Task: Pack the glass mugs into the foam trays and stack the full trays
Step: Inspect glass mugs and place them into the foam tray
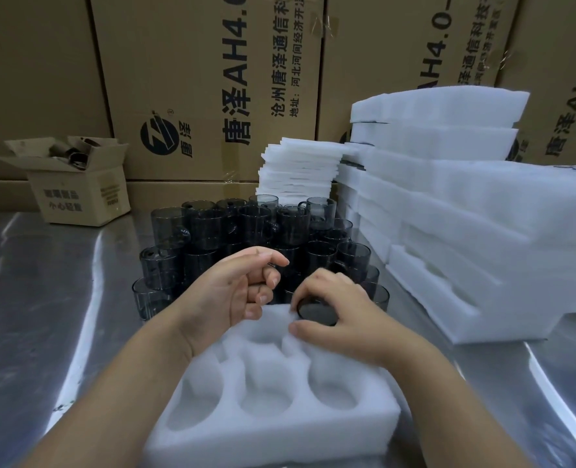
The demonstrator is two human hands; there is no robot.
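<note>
A white foam tray (273, 430) with round pockets lies on the steel table in front of me. My right hand (333, 315) grips a dark glass mug (317, 310) from above, its fingers curled round the rim, and the mug sits in the tray's far right pocket. My left hand (236, 292) hovers over the tray's far edge with fingers loosely curled and nothing in it. The three near pockets hold nothing. Behind the tray stands a pile of several smoky glass mugs (246, 228), stacked in tiers.
Stacks of foam trays (465, 211) rise at the right, with a pile of thin foam sheets (296, 170) behind the mugs. A small open cardboard box (77, 187) sits at the back left. Large printed cartons (212, 79) wall off the back of the steel table (60, 298).
</note>
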